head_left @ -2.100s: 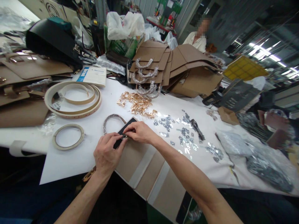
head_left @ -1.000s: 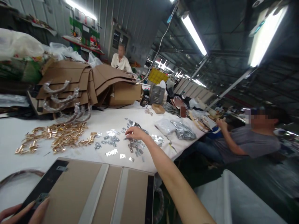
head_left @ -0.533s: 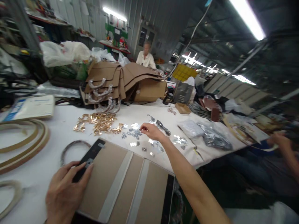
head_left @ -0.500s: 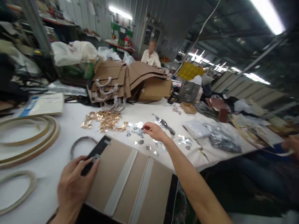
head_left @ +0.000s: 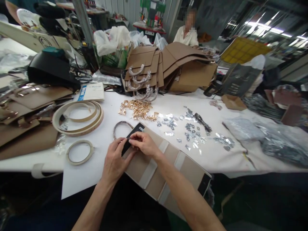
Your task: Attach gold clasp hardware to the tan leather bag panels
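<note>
A beige bag panel [head_left: 190,163] with pale cross strips and black end strips lies tilted over the table's front edge. My left hand [head_left: 115,160] is closed on its left end, thumb and fingers at the black strip [head_left: 138,127]. There my right hand [head_left: 145,145] pinches beside the left fingertips; whatever is in the pinch is too small and covered to name. Beyond the panel, small silver metal plates [head_left: 170,124] are scattered on the white table. Gold-coloured metal fittings [head_left: 138,109] form a pile behind. A wrapped handle [head_left: 117,126] curves out by the panel's far left edge.
Left are coiled strips [head_left: 99,120], a tape roll [head_left: 69,157] and brown bags [head_left: 31,138]. Stacked brown bag pieces [head_left: 141,59] with wrapped handles stand at the back. Plastic-wrapped packets [head_left: 245,130] lie right, near a small box [head_left: 233,102]. A person [head_left: 186,35] is behind.
My right hand has come back from the silver plates to the black strip, meeting my left hand. The view has turned left and down. A metal plate seen under my left fingers is now covered.
</note>
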Action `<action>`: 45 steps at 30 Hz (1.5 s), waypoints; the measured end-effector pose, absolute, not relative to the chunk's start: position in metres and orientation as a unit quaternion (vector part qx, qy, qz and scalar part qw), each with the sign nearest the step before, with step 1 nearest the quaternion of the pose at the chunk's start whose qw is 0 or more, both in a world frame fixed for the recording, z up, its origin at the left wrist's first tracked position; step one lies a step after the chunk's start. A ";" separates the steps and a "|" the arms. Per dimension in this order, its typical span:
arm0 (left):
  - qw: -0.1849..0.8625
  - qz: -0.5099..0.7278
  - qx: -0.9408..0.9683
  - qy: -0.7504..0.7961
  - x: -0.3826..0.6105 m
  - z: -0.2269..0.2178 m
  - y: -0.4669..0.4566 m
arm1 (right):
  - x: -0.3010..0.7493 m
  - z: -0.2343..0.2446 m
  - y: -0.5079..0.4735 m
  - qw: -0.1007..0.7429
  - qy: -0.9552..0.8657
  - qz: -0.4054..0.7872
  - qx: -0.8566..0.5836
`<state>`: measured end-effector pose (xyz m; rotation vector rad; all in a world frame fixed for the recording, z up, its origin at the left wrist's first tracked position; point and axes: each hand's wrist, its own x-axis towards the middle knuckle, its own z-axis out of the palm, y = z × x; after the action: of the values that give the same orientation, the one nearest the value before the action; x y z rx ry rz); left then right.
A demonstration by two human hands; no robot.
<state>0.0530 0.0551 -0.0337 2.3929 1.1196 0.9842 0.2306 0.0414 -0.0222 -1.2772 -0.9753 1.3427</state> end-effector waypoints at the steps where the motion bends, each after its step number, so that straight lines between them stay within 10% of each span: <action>1: 0.157 0.353 0.834 0.394 0.048 -0.033 0.050 | 0.231 -0.024 0.041 0.502 -0.395 0.555 -0.533; 45: 0.179 0.386 0.772 0.472 0.019 -0.049 0.025 | 0.194 0.003 0.024 0.275 -0.566 0.389 -0.672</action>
<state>0.0192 0.0250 -0.0494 2.1833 1.3331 1.0912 0.1941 0.0238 0.0031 -1.8080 -1.5228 1.0464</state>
